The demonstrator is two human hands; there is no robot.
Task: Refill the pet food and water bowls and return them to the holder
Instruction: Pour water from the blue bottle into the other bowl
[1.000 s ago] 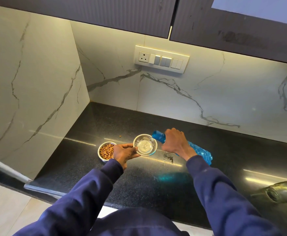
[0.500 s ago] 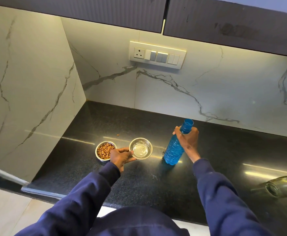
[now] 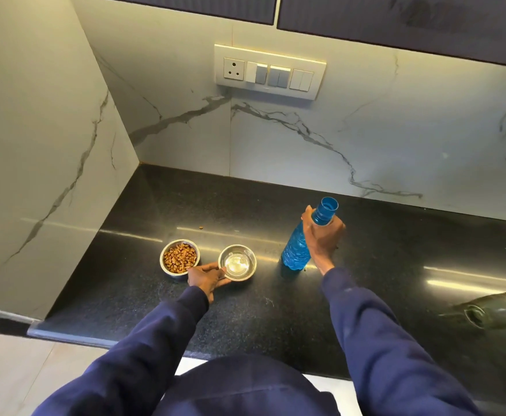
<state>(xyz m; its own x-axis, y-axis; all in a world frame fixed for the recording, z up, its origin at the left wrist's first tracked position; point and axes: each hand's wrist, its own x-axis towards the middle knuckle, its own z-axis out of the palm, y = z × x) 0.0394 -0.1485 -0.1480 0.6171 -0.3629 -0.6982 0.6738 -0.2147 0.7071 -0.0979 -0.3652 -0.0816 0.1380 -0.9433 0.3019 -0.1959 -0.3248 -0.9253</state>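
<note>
Since the earlier frames, the blue bottle [image 3: 298, 249] has swung from a tilted pouring pose over the water bowl [image 3: 237, 262] to upright, its base on the black worktop [image 3: 275, 319] just right of that bowl. Right hand [image 3: 323, 235] grasps the bottle's upper body below the open neck; no cap is visible. Holding it high lets the base settle squarely, and parking it clear of the bowls leaves room to lift them. Left hand [image 3: 206, 277] rests at the near left rim of the water bowl, thumb and fingers pinching the edge, apparently to steady the light steel dish and to be ready to carry it. Clear water lies in this bowl. Food bowl [image 3: 180, 259], heaped with brown kibble, stands just left of it, the two almost touching, so both can be taken together. One stray kibble [image 3: 200, 227] lies farther back on the worktop. A glass bottle [image 3: 491, 310] lies on its side at the far right. Both fills appear complete; return to the holder, which is not in view, remains. Water may slop if the bowl is lifted quickly.
</note>
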